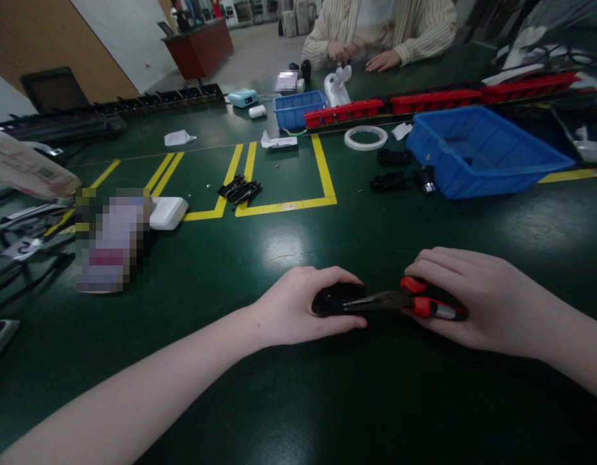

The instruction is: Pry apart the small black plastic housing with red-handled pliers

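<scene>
In the head view, my left hand [298,307] is closed around a dark black part [333,299], thumb on the near side and fingers on the far side. My right hand [477,303] grips red-handled pliers [383,300], whose long jaws point left and meet the black part. Whether the jaws pinch it or only touch it, I cannot tell. Both hands are low over the green tabletop [279,400]. Beyond them lies a small pile of black pieces [239,188] beside yellow tape lines. More black parts [390,181] lie near a blue bin [492,155].
A pixelated flat object [117,242] and a white case [168,213] lie at left, near bundled cables [27,245]. Farther back are a tape roll [366,137], a small blue basket [298,111] and red rails [436,101]. Across the table sits a person in a striped shirt [424,29].
</scene>
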Motion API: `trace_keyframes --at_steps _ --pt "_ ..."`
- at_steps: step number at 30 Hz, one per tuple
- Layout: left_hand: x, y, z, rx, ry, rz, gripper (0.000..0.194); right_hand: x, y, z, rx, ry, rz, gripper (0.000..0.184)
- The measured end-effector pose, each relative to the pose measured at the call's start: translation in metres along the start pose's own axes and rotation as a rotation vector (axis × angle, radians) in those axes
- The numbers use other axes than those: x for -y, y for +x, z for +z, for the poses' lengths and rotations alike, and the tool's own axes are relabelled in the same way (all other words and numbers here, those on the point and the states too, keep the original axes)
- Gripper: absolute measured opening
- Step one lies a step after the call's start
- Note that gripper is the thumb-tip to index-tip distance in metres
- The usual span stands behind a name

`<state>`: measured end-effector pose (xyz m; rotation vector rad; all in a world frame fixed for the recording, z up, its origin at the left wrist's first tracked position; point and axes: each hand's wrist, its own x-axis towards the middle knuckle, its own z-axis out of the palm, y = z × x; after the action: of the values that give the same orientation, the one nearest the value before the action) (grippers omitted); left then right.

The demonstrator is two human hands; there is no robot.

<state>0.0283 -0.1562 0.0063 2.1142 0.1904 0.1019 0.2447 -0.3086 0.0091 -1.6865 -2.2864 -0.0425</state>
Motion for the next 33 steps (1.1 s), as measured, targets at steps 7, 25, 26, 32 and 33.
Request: trace_keyframes --at_steps 7,25,26,32,33 --pt "0.0 -0.0017 0.0001 -0.027 0.009 0.015 0.043 0.0009 -0.0067 0.0015 -0.006 -0.077 0.011 0.024" --pt "0.0013 -0.0007 0.0016 -0.054 -0.075 0.015 0.041 0.002 -0.0008 -0.0003 0.094 0.248 0.215 0.013" --pt "0.0013 -0.0007 0.0016 -0.053 -0.077 0.013 0.042 0.0022 -0.0009 -0.0009 0.102 0.249 0.218 0.012" --pt "0.0028 -0.0006 0.0019 -0.054 -0.092 0.007 0.042 -0.0002 -0.0023 -0.0017 0.08 0.137 0.121 0.017" --pt "0.0032 -0.0007 0.0019 -0.06 -0.092 0.008 0.043 -0.0004 -0.0025 -0.0016 0.061 0.107 0.098 0.018"
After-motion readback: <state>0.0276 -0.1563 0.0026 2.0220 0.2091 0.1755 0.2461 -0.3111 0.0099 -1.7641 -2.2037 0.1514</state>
